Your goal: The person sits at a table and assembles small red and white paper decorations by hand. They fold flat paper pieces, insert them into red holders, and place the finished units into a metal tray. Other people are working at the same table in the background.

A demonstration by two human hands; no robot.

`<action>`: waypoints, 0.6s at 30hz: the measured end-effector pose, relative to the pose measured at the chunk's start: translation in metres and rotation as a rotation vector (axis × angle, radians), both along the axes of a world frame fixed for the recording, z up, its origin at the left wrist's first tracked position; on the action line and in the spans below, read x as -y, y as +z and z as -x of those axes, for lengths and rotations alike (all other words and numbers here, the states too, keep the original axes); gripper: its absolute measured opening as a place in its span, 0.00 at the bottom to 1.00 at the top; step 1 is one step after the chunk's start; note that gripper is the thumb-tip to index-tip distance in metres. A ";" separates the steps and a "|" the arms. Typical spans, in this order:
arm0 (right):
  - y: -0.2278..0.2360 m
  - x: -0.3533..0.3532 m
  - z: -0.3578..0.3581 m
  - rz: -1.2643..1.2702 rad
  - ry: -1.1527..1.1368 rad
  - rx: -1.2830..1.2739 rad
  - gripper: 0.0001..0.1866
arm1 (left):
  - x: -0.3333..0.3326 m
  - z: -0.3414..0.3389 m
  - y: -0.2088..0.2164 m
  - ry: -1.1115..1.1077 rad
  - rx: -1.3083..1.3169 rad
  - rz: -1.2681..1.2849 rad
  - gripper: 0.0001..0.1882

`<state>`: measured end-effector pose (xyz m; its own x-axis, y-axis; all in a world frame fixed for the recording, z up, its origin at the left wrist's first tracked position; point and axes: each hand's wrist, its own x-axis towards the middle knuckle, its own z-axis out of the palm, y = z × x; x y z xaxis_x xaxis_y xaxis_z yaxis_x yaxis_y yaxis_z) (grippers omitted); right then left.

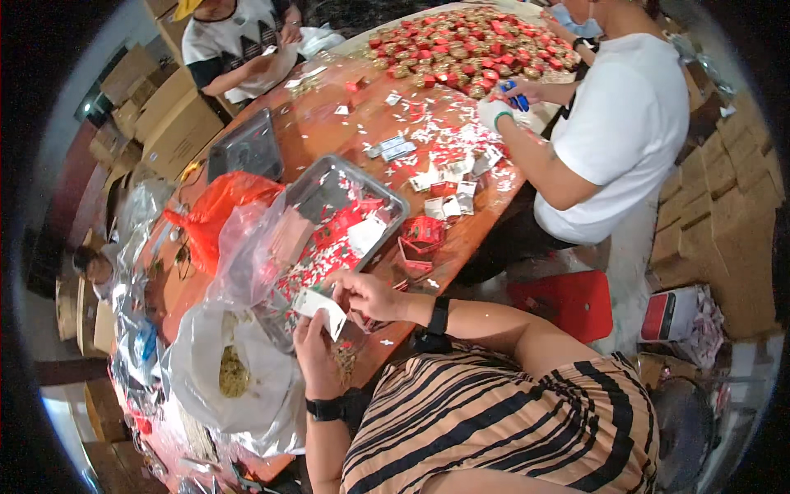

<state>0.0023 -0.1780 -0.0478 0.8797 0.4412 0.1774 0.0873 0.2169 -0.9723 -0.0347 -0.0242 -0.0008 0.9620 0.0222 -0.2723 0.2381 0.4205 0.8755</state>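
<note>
My left hand (317, 350) and my right hand (368, 296) together pinch a small white paper strip (319, 306) just above the near edge of the brown table (329, 123). Both wrists carry black bands. Behind the strip lies a metal tray (387, 202) filled with red and white paper bits under a clear plastic sheet. A folded red carton piece (422, 235) rests right of the tray. Below my left hand a clear bag (210, 375) holds pale gold filler.
A person in white (625, 123) sits at the right, hands near a heap of small red and gold boxes (469, 49). Another person (234, 41) works at the far end. An orange bag (214, 210), second tray (247, 148), red stool (568, 300), cardboard cartons around.
</note>
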 end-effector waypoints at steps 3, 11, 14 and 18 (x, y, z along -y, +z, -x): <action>0.023 0.010 0.009 0.220 -0.014 0.315 0.08 | -0.012 -0.001 -0.012 -0.091 -0.005 -0.042 0.10; 0.007 0.005 0.009 0.044 -0.272 0.076 0.06 | -0.004 -0.005 -0.016 -0.266 0.205 -0.447 0.09; 0.001 0.003 0.007 -0.129 -0.188 -0.069 0.08 | -0.002 -0.004 -0.014 -0.251 0.209 -0.540 0.06; -0.006 0.025 -0.002 0.285 -0.188 0.063 0.08 | -0.003 -0.009 -0.027 -0.330 0.306 -0.625 0.08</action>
